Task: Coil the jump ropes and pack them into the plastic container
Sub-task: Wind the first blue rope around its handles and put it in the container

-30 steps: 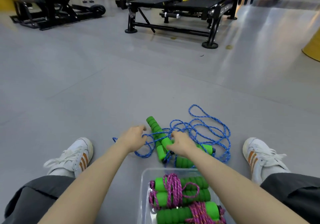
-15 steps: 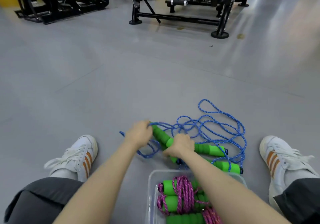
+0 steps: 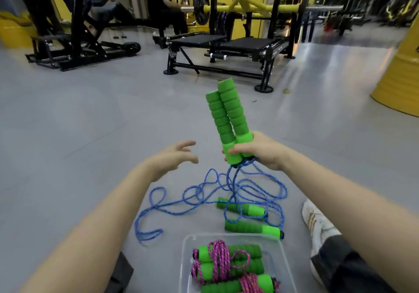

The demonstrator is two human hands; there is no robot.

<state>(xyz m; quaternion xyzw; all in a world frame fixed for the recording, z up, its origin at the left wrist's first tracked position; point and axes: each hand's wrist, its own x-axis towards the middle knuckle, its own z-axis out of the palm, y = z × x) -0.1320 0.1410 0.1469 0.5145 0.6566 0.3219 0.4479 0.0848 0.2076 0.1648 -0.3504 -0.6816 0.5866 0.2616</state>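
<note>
Head view, right hand [image 3: 260, 154] gripping two green handles [image 3: 227, 115], left hand [image 3: 172, 156] fingers spread

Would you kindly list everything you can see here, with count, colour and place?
held handles: two, green, upright, side by side
blue rope: loose tangle, blue, hanging from the held handles onto the floor
floor handles: two, green, lying beyond the container
plastic container: one, clear, bottom centre
pink ropes: at least two, coiled round green handles, inside the container
gym bench: one, black, far centre
yellow drum: one, right edge
shoe: one, white, right
left hand: open, mid-air
right hand: grips the held handles' lower ends
</note>
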